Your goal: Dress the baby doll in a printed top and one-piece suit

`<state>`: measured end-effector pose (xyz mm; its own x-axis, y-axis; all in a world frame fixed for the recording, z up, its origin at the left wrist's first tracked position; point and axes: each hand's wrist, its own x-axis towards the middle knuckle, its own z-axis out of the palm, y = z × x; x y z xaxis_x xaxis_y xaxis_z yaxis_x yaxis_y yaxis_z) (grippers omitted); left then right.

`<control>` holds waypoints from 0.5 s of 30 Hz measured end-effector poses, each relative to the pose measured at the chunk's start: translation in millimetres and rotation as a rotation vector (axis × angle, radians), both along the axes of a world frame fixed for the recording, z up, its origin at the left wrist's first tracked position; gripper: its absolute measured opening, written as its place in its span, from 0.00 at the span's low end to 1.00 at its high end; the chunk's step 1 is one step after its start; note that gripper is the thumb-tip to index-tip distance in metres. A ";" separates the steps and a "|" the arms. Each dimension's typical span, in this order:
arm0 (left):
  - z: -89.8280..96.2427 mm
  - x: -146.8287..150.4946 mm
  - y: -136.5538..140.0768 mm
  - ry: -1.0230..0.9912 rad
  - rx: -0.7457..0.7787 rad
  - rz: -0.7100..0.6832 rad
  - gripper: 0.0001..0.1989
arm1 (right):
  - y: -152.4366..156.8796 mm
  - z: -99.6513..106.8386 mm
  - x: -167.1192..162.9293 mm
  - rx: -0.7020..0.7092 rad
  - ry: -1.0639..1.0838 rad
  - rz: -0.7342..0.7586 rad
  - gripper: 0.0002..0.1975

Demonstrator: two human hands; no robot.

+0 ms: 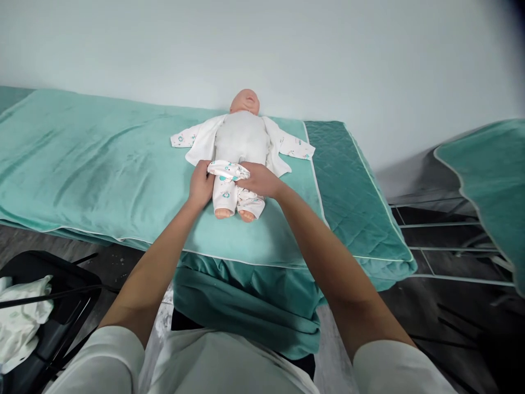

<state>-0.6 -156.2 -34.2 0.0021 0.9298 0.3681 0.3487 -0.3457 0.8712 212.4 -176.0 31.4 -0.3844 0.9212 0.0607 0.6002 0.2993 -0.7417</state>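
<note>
The left hand (200, 185) pinches one side of the trousers (225, 194) at the waistband (226, 169); the right hand (259, 179) seems to grip the opposite side, though its fingertips are partly hidden. The doll (241, 135) lies on its back on the bed (123, 158), its torso and head beyond both hands, its feet (223, 213) poking from the cuffs just nearer than them. The jacket (205, 137) lies open past the hands, one sleeve out to each side.

The step in hand looks like working the trousers along the legs; whether up or down, I cannot tell. The next move probably calls for both hands to draw the waistband evenly, keeping the bunched legs from twisting. Well apart from the left hand, nearer the wearer, cloth (24, 314) lies on a chair (77, 309).
</note>
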 end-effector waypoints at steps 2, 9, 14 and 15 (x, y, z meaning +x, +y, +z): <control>0.1 1.5 8.3 0.086 0.047 0.011 0.03 | 3.7 -0.8 -2.7 0.023 -0.021 -0.043 0.07; -2.2 -1.6 16.1 0.212 0.086 -0.020 0.09 | 1.5 -3.7 -3.1 0.009 0.008 -0.105 0.09; -0.6 -7.6 8.9 0.027 -0.040 -0.075 0.14 | -4.2 -2.1 16.6 -0.149 0.372 -0.020 0.19; 0.1 -8.1 8.3 -0.015 -0.058 -0.087 0.15 | -3.5 -2.4 22.3 -0.175 0.419 -0.028 0.19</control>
<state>-8.8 -147.8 -34.2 0.0784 0.9462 0.3139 0.3060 -0.3225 0.8957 234.8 -179.5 29.0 -0.3350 0.9410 0.0485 0.2438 0.1363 -0.9602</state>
